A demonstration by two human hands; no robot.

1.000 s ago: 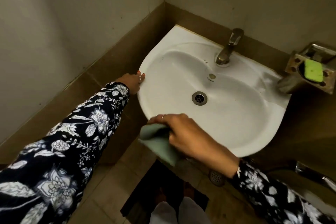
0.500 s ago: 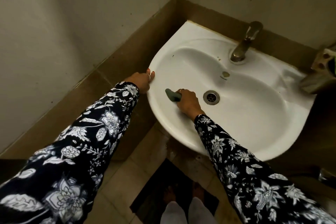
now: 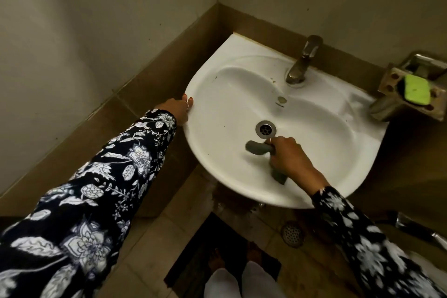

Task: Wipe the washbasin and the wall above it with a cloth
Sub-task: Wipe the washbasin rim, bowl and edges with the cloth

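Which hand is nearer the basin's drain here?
Right. The right hand, gripping the cloth, sits just below the drain inside the bowl. The left hand rests on the washbasin rim, far off to the left.

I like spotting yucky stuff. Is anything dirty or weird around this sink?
Yes. The white ceramic washbasin has brownish specks near the metal tap, the metal soap holder on the wall looks rusty, and a dark wet stain marks the floor underneath.

small dark brand mark on washbasin [image 3: 314,113] below the overflow hole, too tiny to read
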